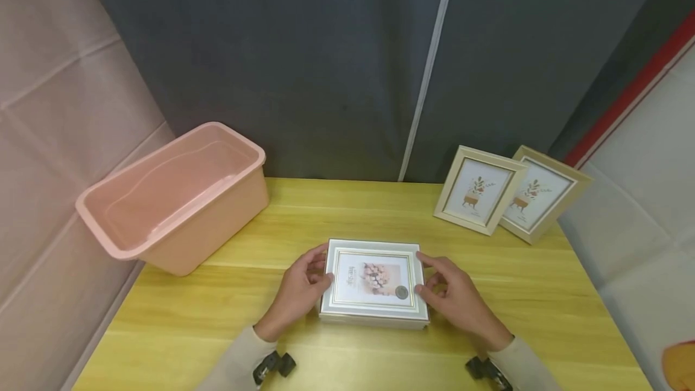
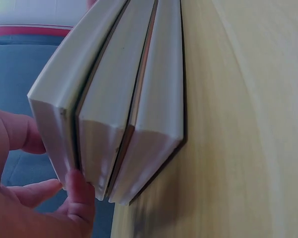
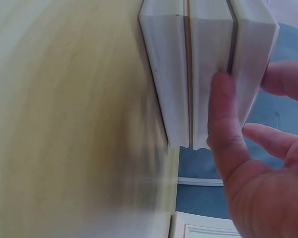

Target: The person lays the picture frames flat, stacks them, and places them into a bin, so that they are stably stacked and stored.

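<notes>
A stack of three picture frames lies flat on the table between my hands. The silver-white top frame (image 1: 374,276) shows a flower print with a round dark sticker. Beneath it in the left wrist view are the middle frame (image 2: 114,79) and the bottom frame (image 2: 161,79), with thin dark and brown gaps between them. My left hand (image 1: 300,289) grips the top frame's left side with thumb and fingers. On the opposite side my right hand (image 1: 458,297) holds it likewise, one fingertip (image 3: 222,87) at the seam between top and middle frames.
A pink plastic bin (image 1: 203,228) stands at the table's back left. Two cream picture frames with plant prints, the front one (image 1: 480,192) overlapping the rear one (image 1: 561,198), stand upright at the back right. A dark grey partition (image 1: 298,77) rises behind the table (image 1: 347,207).
</notes>
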`<action>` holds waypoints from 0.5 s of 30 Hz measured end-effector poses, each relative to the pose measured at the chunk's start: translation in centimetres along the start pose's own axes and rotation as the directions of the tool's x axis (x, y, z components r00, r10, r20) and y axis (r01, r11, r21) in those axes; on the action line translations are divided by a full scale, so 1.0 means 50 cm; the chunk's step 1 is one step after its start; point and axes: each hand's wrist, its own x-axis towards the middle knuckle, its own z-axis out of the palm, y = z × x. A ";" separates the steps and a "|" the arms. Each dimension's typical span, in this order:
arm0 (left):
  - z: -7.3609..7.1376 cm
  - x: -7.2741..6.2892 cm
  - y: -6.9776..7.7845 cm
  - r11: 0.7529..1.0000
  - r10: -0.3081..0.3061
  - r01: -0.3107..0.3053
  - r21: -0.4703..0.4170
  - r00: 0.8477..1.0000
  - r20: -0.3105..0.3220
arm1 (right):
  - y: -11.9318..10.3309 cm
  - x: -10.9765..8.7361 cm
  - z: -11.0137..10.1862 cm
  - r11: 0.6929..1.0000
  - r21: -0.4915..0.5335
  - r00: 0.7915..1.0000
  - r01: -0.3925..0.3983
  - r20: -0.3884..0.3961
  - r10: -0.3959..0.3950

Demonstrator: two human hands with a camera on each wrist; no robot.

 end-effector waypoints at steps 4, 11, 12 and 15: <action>-0.002 0.003 -0.001 1.000 -0.002 0.002 0.007 1.000 0.017 | 0.001 0.005 -0.007 0.999 -0.017 0.999 0.036 0.005 -0.036; -0.003 0.001 -0.004 0.998 0.010 -0.013 0.068 0.999 0.039 | -0.016 0.021 -0.041 0.995 -0.055 0.997 0.080 -0.009 -0.081; -0.003 0.001 -0.004 0.996 0.015 -0.018 0.083 0.999 0.039 | -0.022 0.023 -0.047 0.995 -0.063 0.996 0.082 -0.013 -0.083; -0.003 0.001 -0.003 0.994 0.022 -0.027 0.103 0.999 0.043 | -0.039 0.031 -0.068 0.992 -0.088 0.996 0.086 -0.016 -0.088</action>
